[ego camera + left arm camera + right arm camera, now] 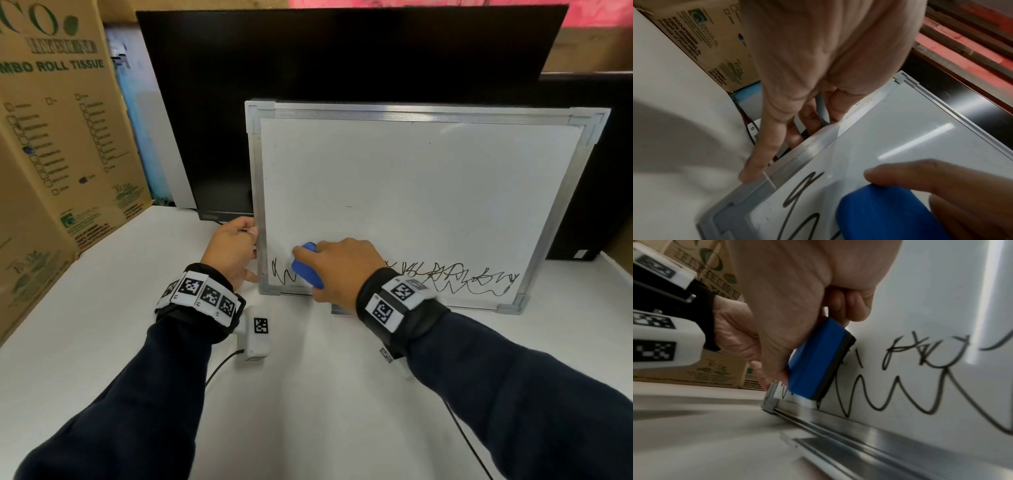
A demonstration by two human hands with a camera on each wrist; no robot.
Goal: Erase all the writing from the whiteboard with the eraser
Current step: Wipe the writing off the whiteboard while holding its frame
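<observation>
White table (102, 325), cardboard boxes (58, 137), right hand (339, 270) gripping eraser (306, 265), left hand (233, 253) steadying whiteboard (411, 178)

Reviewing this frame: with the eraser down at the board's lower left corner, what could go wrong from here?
1. The whiteboard only leans against the monitor; the left hand holds just its left frame edge, so strokes toward the right could shift or tip it.
2. The scribbles run close to the bottom frame, so the eraser in the right hand may miss ink along that edge.
3. The right hand partly hides the writing from the head view, so leftovers could go unnoticed.
</observation>
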